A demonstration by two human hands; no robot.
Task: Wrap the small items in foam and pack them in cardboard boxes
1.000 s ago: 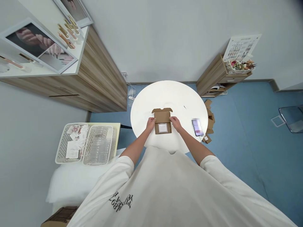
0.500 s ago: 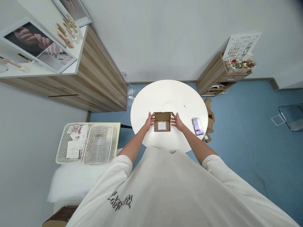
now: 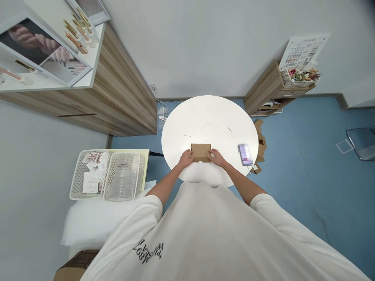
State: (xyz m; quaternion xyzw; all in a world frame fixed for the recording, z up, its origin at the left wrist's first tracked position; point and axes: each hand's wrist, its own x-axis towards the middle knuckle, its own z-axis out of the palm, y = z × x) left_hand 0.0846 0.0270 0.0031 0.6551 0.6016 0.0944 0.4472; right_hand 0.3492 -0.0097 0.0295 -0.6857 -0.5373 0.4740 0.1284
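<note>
A small brown cardboard box lies on the round white table, its lid folded down over the top. My left hand grips the box's left side near the front corner. On the opposite side, my right hand holds the right front corner, with fingers on the lid. Whatever lies inside the box is hidden by the lid.
A phone with a cable lies on the table's right. Flattened cardboard is on the floor beyond it. White baskets stand at left, near a wooden cabinet. A small wooden shelf unit stands back right.
The box's lid has swung from upright and open down toward me, covering the white packet inside. My hands released the lid's sides, spread, then closed on the box's front corners.
</note>
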